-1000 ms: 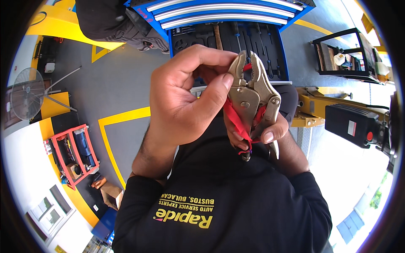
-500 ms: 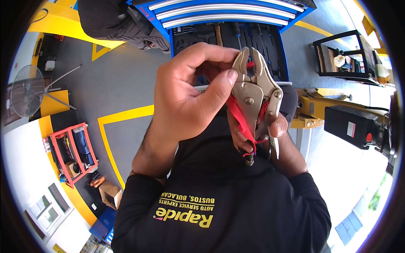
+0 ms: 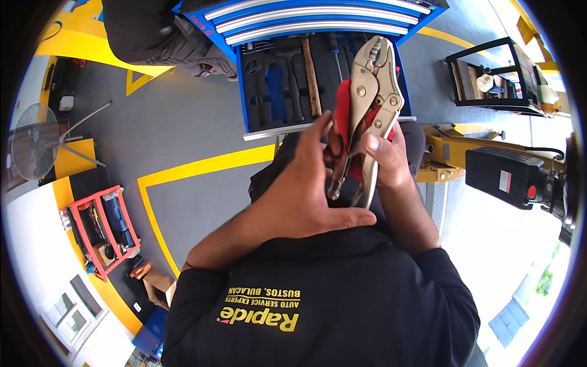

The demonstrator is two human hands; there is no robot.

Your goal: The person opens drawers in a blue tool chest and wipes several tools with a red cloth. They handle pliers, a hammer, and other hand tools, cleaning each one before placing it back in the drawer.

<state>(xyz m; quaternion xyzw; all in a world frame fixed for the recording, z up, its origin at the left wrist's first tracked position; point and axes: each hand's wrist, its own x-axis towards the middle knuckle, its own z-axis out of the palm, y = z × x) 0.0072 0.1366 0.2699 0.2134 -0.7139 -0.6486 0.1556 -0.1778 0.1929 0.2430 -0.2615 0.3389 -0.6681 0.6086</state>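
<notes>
Silver locking pliers [image 3: 361, 92] point away from me over the drawer, their toothed jaws nearly together. Around the handles my right hand [image 3: 391, 156] is closed, its thumb lying on one handle. A red cloth [image 3: 343, 113] is bunched behind the pliers, between the tool and my fingers. My left hand [image 3: 299, 189] curves along the left side of the handles, thumb stretched out by their lower ends, fingers apart from the thumb and slightly blurred. Whether its fingertips touch the tool or cloth is hard to see.
Ahead is a blue tool chest [image 3: 318, 18] with an open drawer [image 3: 247, 92] holding a wooden-handled hammer [image 3: 311, 79] and other tools in dark foam. A person's dark-clothed leg [image 3: 143, 37] is at far left. A black cart [image 3: 489, 79] and yellow lift arm [image 3: 449, 150] are right.
The pliers have moved farther away, and their jaws have come closer together. My left hand has left the jaws and moved down beside the handles. More of the drawer shows.
</notes>
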